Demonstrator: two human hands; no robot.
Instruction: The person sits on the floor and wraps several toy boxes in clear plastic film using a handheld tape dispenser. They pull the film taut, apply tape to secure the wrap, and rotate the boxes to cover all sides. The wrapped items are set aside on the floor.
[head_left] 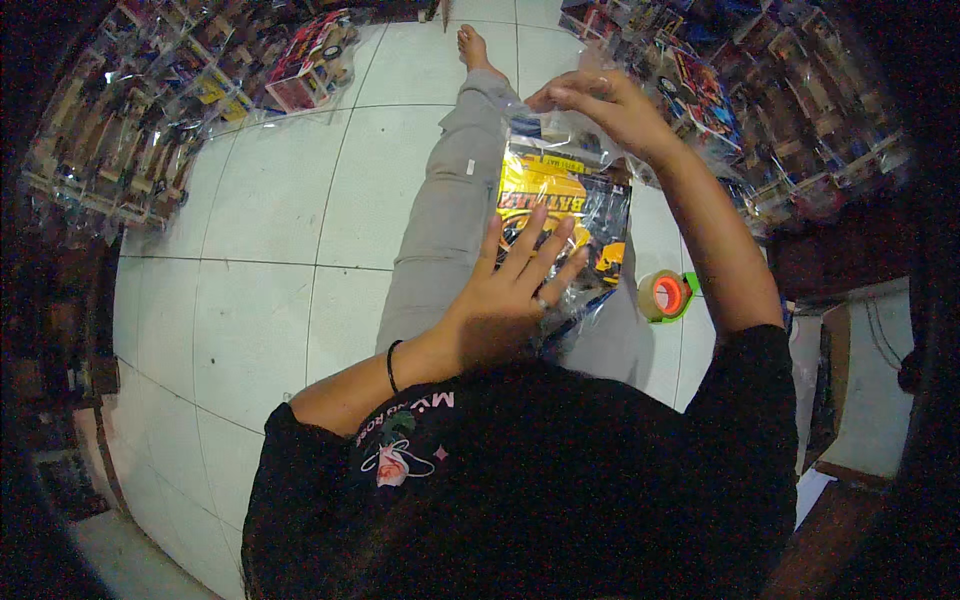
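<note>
A: Start close in. What are the hands doing?

B: The left hand (pixel 520 275) lies flat, fingers spread, pressing the toy pack (pixel 565 215) against the lap. It pins the pack rather than gripping it.

A: And the pack itself?

B: A yellow and black carded toy, resting on the thigh of the grey trousers (pixel 440 240), already inside a clear bag (pixel 545 130).

A: The other hand?

B: The right hand (pixel 600 100) is further out, at the bag's open top, fingers curled and pinching the loose plastic there.

A: So how far along is it?

B: I'd judge the pack is bagged, but the mouth looks not yet closed. The tape roll (pixel 665 295), orange on a green holder, sits untouched on the floor (pixel 260 220) just beside the right leg.

A: Beyond that?

B: Heaps of bagged toys on the tiles: one pile (pixel 190 100) far left, another (pixel 770 110) far right. Whether those are sealed, I cannot tell.
</note>
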